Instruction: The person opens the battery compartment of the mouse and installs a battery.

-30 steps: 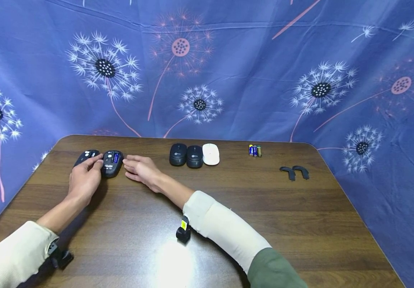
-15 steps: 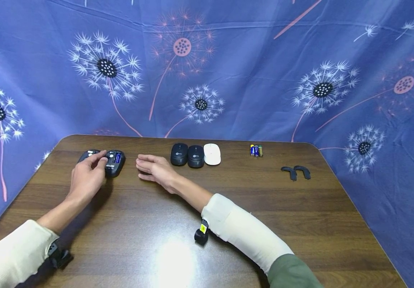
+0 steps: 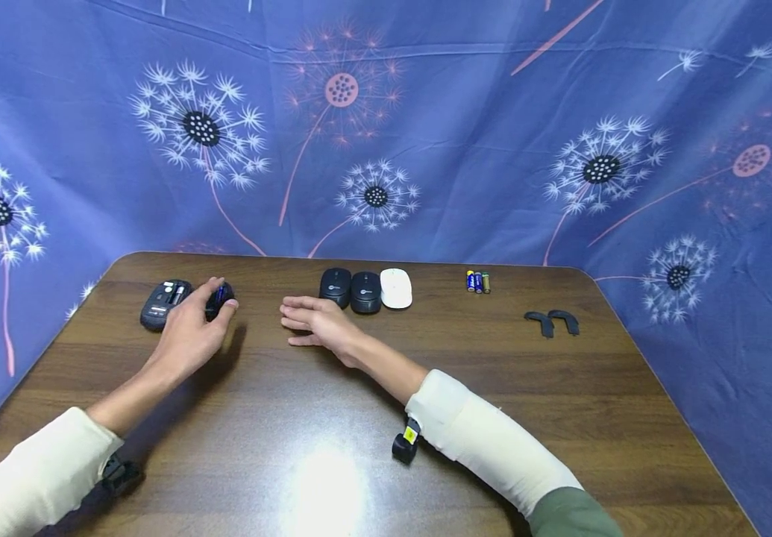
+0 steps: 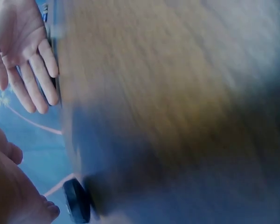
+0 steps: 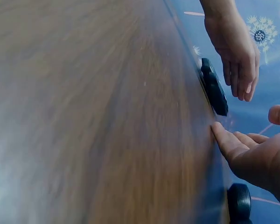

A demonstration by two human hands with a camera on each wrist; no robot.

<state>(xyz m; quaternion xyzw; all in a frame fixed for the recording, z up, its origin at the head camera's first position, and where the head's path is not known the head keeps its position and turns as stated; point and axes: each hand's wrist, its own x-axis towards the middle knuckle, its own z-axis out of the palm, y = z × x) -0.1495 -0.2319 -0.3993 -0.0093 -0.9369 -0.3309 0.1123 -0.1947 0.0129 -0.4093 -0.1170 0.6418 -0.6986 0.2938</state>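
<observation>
Two black computer mice lie bottom side up at the far left of the table in the head view. My left hand hovers over the right one, its fingers partly hiding that mouse and a blue battery in it. The left mouse is uncovered beside the hand. In the right wrist view, the left hand shows extended fingers, apart from a mouse. My right hand holds nothing; its fingers are extended, just in front of an upright black mouse.
Another black mouse and a white mouse stand in that row. Farther right are several small batteries and two curved black covers. A blue patterned cloth hangs behind the wooden table.
My left hand has shifted right, from the left overturned mouse to over the right one. My right hand has drawn away to the right, toward the row of upright mice.
</observation>
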